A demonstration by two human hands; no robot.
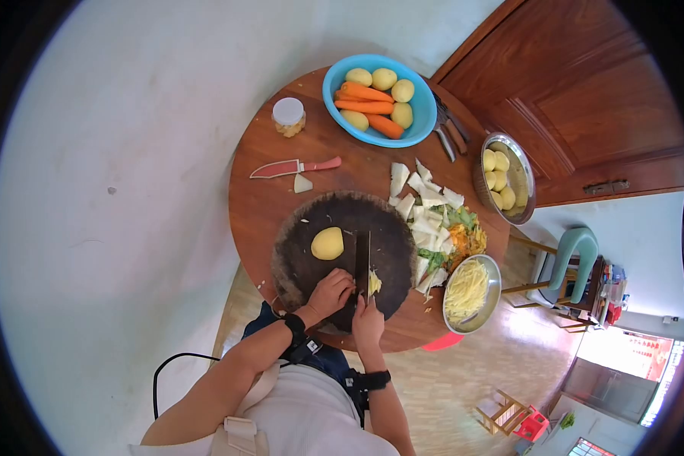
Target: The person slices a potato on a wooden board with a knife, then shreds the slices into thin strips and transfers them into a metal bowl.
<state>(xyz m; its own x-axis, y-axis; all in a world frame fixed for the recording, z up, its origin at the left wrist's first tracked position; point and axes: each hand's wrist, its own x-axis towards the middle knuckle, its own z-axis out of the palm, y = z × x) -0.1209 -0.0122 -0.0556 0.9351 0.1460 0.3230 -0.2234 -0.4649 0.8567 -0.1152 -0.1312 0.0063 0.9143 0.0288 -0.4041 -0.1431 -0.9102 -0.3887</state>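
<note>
My right hand (368, 323) is wrapped round the handle of a cleaver (362, 262), whose dark, broad blade stands on edge over the round dark chopping board (296, 281). Close against the blade's left side, my left hand (333, 291) lies with its fingers curled down on the board; whatever is under them is hidden. Thin potato shreds (375, 283) lie right of the blade. Farther back on the board rests a peeled, cut potato (327, 244), apart from both hands.
On the round wooden table (254, 220) are a blue basin (330, 95) of carrots and potatoes, a knife (281, 169), a lidded jar (289, 118), a vegetable scrap pile (433, 220), a bowl of shreds (467, 292) and a metal bowl of peeled potatoes (523, 207). A wall borders the left.
</note>
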